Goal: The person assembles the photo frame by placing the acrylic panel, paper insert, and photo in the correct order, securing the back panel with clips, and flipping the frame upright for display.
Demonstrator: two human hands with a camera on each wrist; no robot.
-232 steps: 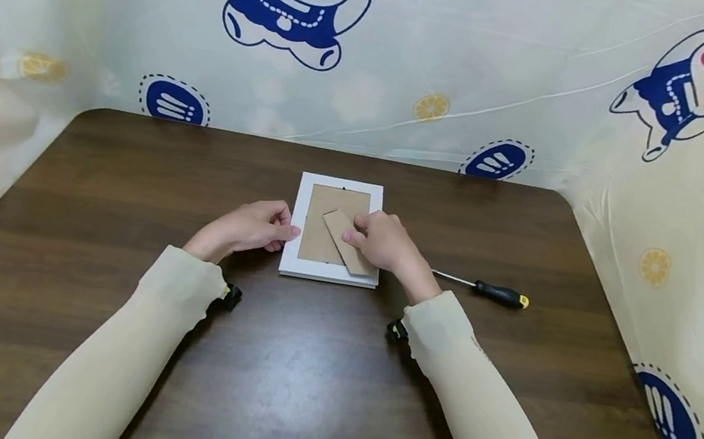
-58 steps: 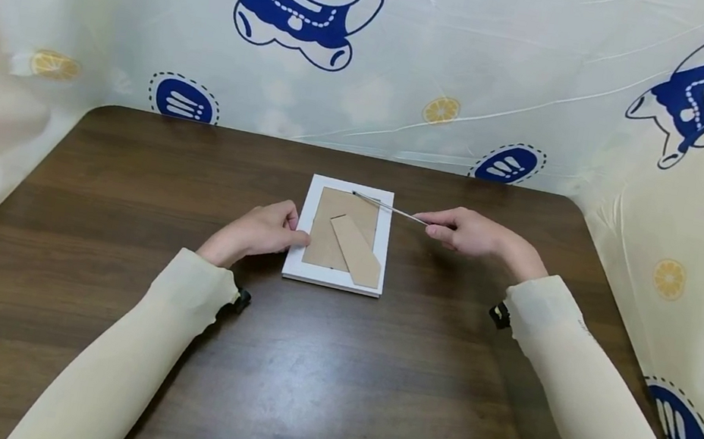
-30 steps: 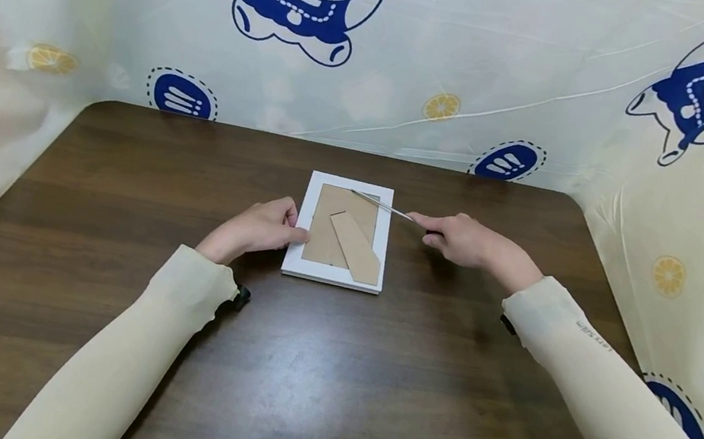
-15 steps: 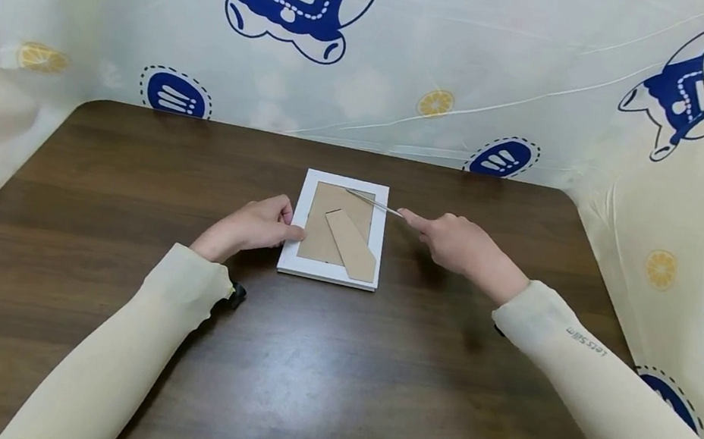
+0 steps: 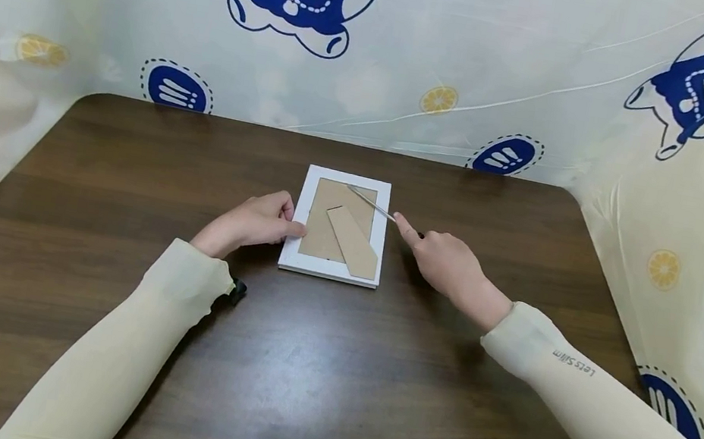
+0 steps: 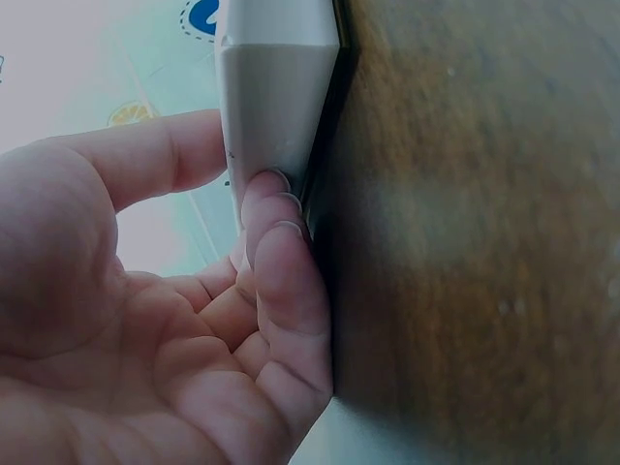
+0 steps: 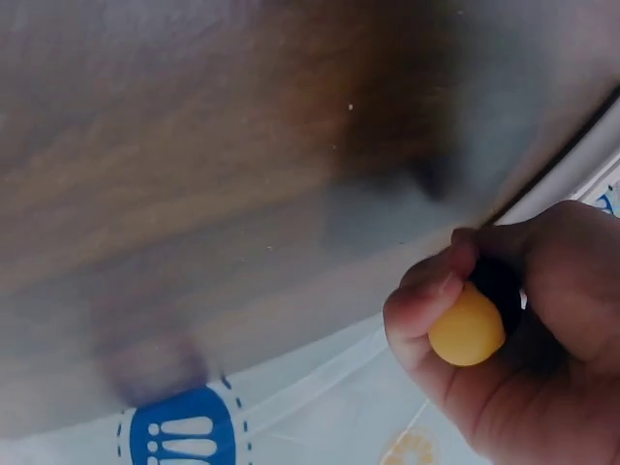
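A white picture frame (image 5: 378, 233) lies face down on the table, its brown backing board (image 5: 320, 234) showing. The tan stand leg (image 5: 355, 245) slants across the board's lower right. My left hand (image 5: 255, 222) pinches the frame's left edge, thumb on top; in the left wrist view its fingertips (image 6: 281, 228) press the side wall. My right hand (image 5: 449, 267) grips a screwdriver (image 5: 371, 204), index finger stretched along it. The screwdriver's tip is at the backing's top edge; whether it touches a tab there is too small to tell. Its yellow handle end (image 7: 466, 325) shows in the right wrist view.
The brown wooden table (image 5: 299, 380) extends around the frame on every side. A pale printed curtain (image 5: 422, 39) hangs behind the table's far edge and along both sides.
The screwdriver, earlier lying on the table, is now in my right hand. Lately that hand has swung nearer to me, while the tip stays at the backing's top edge. The left hand holds still.
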